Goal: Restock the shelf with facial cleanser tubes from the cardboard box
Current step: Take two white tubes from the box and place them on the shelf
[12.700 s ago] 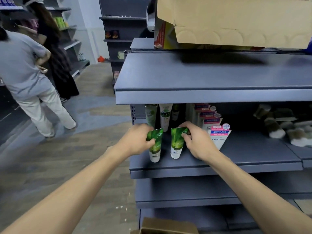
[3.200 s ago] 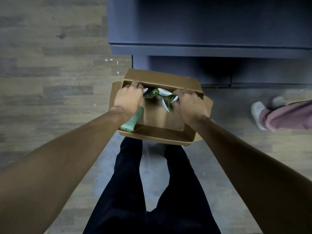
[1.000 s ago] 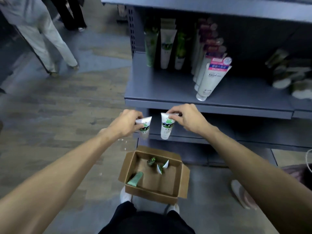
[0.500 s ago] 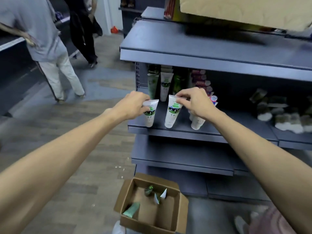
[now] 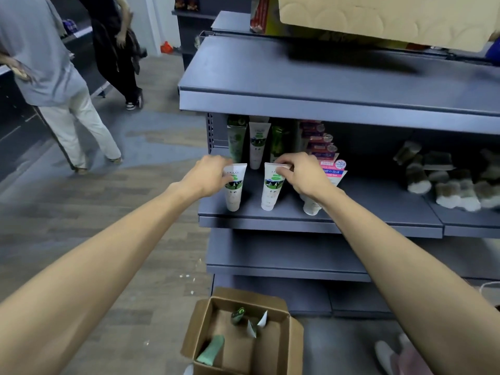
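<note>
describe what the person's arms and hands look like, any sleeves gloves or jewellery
Both arms are bare along all of their visible length, with no sleeve in view. The left hand and right hand wear no gloves, and no watch, ring or bracelet shows on either wrist.

The two white, green-labelled tubes (image 5: pixel 234 188) mid-frame carry small dark lettering, too blurred to read; the pink-and-white tube (image 5: pixel 332 171) right of them shows white characters, likewise illegible.

views: just one, worn on the person's head | faces: forward and down at the shelf (image 5: pixel 319 215) | near: close, both hands reach the shelf, left hand (image 5: pixel 208 175), right hand (image 5: pixel 304 174) | low edge: cardboard box (image 5: pixel 293 345) on the floor (image 5: pixel 94 226) | left side: aisle | shared: nothing, only one view
</note>
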